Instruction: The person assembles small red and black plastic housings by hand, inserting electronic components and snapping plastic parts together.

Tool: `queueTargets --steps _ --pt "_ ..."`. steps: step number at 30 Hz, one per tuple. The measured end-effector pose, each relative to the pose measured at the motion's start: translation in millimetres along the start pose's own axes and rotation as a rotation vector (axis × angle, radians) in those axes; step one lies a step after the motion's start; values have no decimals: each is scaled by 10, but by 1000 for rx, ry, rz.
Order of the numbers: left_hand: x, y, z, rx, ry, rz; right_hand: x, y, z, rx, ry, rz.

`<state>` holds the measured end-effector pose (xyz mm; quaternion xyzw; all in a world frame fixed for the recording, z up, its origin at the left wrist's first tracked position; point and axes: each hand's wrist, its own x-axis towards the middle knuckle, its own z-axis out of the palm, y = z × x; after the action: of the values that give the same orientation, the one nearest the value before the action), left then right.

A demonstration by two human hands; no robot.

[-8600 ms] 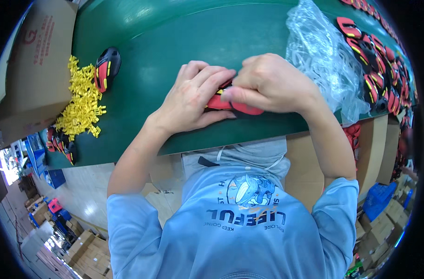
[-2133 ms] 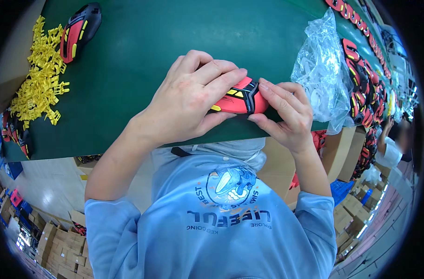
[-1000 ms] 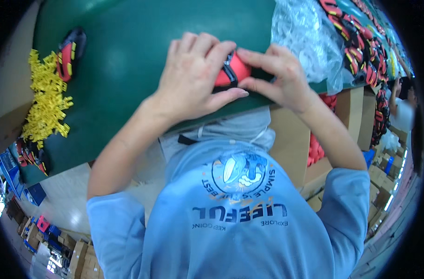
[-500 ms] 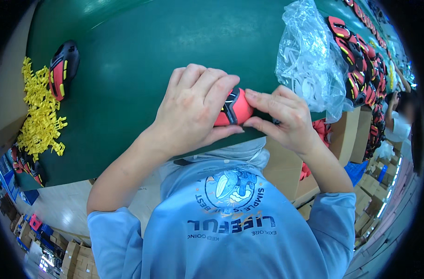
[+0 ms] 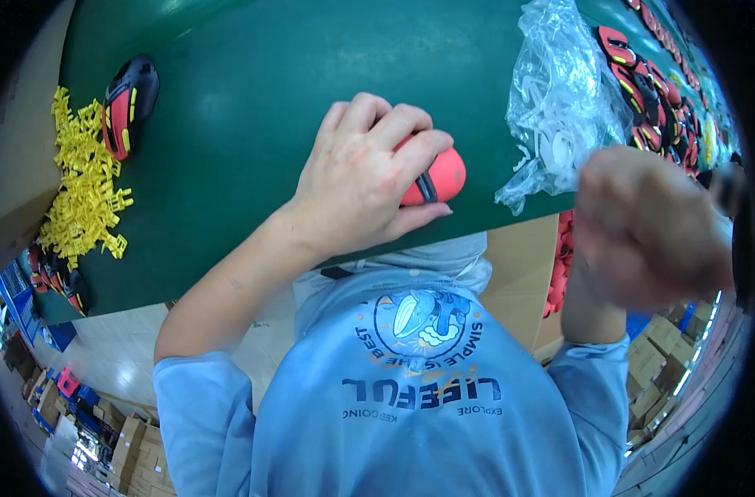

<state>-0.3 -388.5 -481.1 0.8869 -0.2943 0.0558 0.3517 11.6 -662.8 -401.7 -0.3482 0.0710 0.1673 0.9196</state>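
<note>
My left hand [image 5: 365, 174] is closed over a red and black mouse-shaped shell [image 5: 446, 176] near the front edge of the green table [image 5: 253, 99]. Its thumb presses the near side and its fingers curl over the top, so part of the shell is hidden. Raised at the right, past the table's edge, my right hand [image 5: 646, 228] is smeared by motion. Its fingers cannot be made out, nor whether anything is in them. A clear plastic bag [image 5: 551, 108] of white parts lies beyond it on the table.
Small yellow plastic parts [image 5: 84, 186] form a pile at the left, with a black and red shell [image 5: 129, 103] beside it. Several red and black shells [image 5: 642, 91] crowd the far right. Below the table's edge stands an open cardboard box [image 5: 518, 273] with red pieces.
My right hand has let go of the shell and swung away to the right, over the table's edge. The left hand keeps its hold on the shell.
</note>
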Motion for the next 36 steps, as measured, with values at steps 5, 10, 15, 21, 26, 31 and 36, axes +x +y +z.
queueTargets --steps 5,10,15,21,26,31,36 --pt "-30 -35 -29 33 13 9 206 269 431 -391 -155 -207" --pt "-54 -98 -180 59 48 13 266 8 741 -488 -537 -264" --pt "-148 75 -916 0 244 69 170 565 399 -626 -315 -389" --pt "-745 418 -3841 987 879 -196 373 854 182 -926 -475 -355" --pt "-805 208 -5934 1887 550 -373 371 875 165 -901 -512 -365" --pt "861 -780 -3333 1073 400 -111 -15 873 -160 -892 -261 -328" --pt "1472 -2022 -1637 719 26 -667 -476 471 -677 -1458 -187 -666"
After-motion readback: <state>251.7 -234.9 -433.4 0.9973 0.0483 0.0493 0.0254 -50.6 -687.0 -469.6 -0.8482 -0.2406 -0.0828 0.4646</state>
